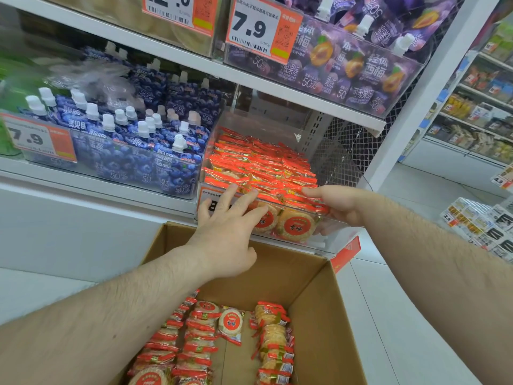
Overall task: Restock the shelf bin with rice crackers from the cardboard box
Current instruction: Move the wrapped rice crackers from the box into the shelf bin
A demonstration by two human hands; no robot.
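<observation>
A clear plastic shelf bin (pixel 311 240) on the lower shelf is filled with red-wrapped rice crackers (pixel 258 165). My left hand (pixel 227 234) lies with straight spread fingers against the bin's front wall and its price label. My right hand (pixel 341 207) grips the bin's right front corner, thumb over the rim and fingers curled under the side. Below both hands stands the open cardboard box (pixel 313 287), with rows of rice cracker packs (pixel 200 340) stacked on edge in its bottom.
A clear bin of blue spouted jelly pouches (pixel 133 140) stands left of the cracker bin. Purple jelly pouches (pixel 355 65) fill the shelf above, behind price tags (pixel 261 29). A white upright post (pixel 416 93) bounds the shelf at right, with more shelving (pixel 477 107) beyond.
</observation>
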